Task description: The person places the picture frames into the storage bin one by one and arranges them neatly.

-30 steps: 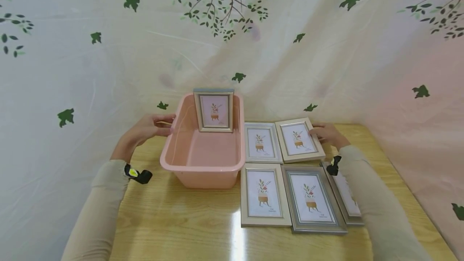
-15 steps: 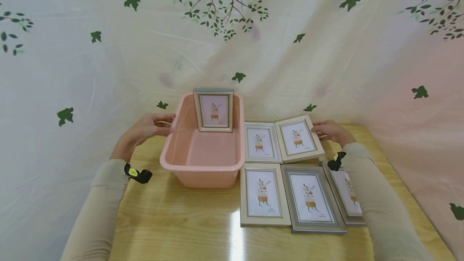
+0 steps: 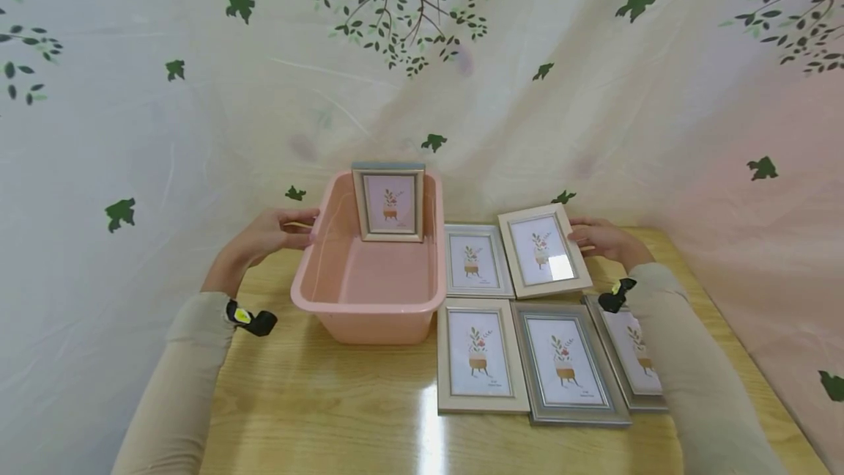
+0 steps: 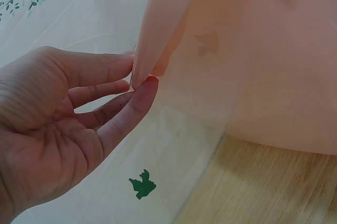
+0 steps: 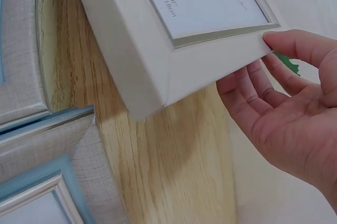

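Note:
My right hand (image 3: 608,242) pinches the right edge of a cream picture frame (image 3: 513,251), thumb on the face and fingers beneath. In the right wrist view that picture frame (image 5: 197,68) is tilted, its near side raised off the wood. My left hand (image 3: 267,234) pinches the left rim of a pink plastic basin (image 3: 372,308); the left wrist view shows thumb and fingers on either side of the rim (image 4: 158,29). Inside the basin, a champagne-coloured picture frame (image 3: 390,204) leans upright against the far wall, with a bluish edge showing behind its top.
Beside the basin lie a silver frame (image 3: 473,261), another cream frame (image 3: 483,356) and a grey frame (image 3: 567,361). A further frame (image 3: 629,350) is partly hidden under my right forearm. A printed curtain (image 3: 527,130) hangs behind the wooden table (image 3: 330,402).
The cream frame's right side has risen and turned slightly, lifted by my right hand, and a glare now shows on its glass. My left hand and the basin have stayed put.

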Demonstrator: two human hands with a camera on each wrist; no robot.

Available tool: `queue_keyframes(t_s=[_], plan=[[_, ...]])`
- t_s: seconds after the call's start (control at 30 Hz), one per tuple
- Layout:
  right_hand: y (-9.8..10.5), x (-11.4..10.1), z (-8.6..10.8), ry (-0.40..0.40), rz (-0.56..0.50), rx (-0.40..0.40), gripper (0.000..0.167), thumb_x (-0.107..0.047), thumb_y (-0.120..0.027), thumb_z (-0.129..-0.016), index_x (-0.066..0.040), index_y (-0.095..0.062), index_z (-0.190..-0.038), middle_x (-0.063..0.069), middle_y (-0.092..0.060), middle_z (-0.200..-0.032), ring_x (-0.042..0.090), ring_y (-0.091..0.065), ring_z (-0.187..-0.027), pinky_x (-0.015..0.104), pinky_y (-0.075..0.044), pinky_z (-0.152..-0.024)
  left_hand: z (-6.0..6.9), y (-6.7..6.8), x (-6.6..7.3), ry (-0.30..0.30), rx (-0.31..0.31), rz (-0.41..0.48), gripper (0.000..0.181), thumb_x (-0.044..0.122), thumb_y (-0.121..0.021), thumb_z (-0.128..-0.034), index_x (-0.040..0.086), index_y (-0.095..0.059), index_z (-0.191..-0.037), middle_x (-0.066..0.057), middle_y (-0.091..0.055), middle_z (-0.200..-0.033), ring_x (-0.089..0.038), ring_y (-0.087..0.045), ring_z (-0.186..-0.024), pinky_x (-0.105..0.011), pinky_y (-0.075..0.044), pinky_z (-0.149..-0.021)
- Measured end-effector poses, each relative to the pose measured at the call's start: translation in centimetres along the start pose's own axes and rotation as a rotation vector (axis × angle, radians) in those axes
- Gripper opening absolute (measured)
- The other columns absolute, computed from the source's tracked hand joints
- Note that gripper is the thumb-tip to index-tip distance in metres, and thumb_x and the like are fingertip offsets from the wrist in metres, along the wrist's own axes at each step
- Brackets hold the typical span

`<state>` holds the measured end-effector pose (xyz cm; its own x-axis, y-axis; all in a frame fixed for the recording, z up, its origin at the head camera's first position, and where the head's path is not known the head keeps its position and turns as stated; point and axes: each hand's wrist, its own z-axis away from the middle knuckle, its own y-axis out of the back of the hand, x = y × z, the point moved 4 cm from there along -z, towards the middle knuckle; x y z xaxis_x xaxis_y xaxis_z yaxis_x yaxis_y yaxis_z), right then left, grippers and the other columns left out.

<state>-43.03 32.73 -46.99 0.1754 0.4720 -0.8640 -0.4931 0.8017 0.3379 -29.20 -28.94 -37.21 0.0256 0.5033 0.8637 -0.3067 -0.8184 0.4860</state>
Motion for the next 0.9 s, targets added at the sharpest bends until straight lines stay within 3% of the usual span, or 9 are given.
queue_keyframes(t_s=[0.1, 0.23, 0.3, 0.73, 0.9], plan=[[-0.1, -0.4, 0.4, 0.031, 0.022, -0.002, 0.068, -0.016, -0.052, -0.107, 0.007, -0.015, -0.159, 0.004, -0.063, -0.123, 0.007, -0.063, -0.099, 0.042, -0.052, -0.099, 0.0, 0.0, 0.0, -0.002, -0.001, -0.001, 0.065, 0.012, -0.067, -0.0989, -0.001, -0.037, -0.156, -0.028, -0.043, -0.155, -0.044, -0.05, -0.137, -0.034, -0.059, -0.097], [-0.2, -0.9, 0.8, 0.055, 0.052, 0.012, 0.066, -0.016, -0.052, -0.107, 0.002, -0.017, -0.16, 0.026, -0.047, -0.144, 0.014, -0.061, -0.106, 0.048, -0.051, -0.102, 0.1, 0.0, 0.0, -0.01, 0.001, 0.002, 0.065, 0.011, -0.067, -0.0988, -0.002, -0.037, -0.155, -0.028, -0.043, -0.154, -0.045, -0.05, -0.137, -0.032, -0.059, -0.096], [-0.3, -1.0, 0.9, 0.059, 0.043, 0.023, 0.066, -0.015, -0.052, -0.107, 0.0, -0.017, -0.161, 0.03, -0.042, -0.148, 0.015, -0.061, -0.106, 0.048, -0.05, -0.102, 0.1, 0.0, 0.0, -0.011, 0.001, 0.004, 0.065, 0.01, -0.066, -0.0989, -0.002, -0.037, -0.155, -0.028, -0.043, -0.154, -0.045, -0.05, -0.137, -0.031, -0.059, -0.096], [-0.8, -1.6, 2.3, 0.148, 0.013, 0.084, 0.063, -0.011, -0.054, -0.105, -0.006, -0.021, -0.158, 0.021, -0.044, -0.14, 0.008, -0.056, -0.106, 0.054, -0.046, -0.106, 0.1, -0.1, -0.1, -0.003, 0.001, 0.024, 0.065, 0.01, -0.066, -0.0993, -0.002, -0.036, -0.156, -0.028, -0.043, -0.154, -0.044, -0.05, -0.137, -0.029, -0.059, -0.095], [-0.7, -1.8, 2.7, 0.199, -0.047, 0.115, 0.052, -0.005, -0.054, -0.104, -0.015, -0.033, -0.151, 0.003, -0.052, -0.125, 0.003, -0.058, -0.102, 0.037, -0.054, -0.094, 0.1, -0.1, -0.2, -0.009, -0.002, 0.029, 0.065, 0.009, -0.065, -0.0995, -0.002, -0.036, -0.156, -0.029, -0.043, -0.154, -0.045, -0.049, -0.137, -0.028, -0.059, -0.094]])
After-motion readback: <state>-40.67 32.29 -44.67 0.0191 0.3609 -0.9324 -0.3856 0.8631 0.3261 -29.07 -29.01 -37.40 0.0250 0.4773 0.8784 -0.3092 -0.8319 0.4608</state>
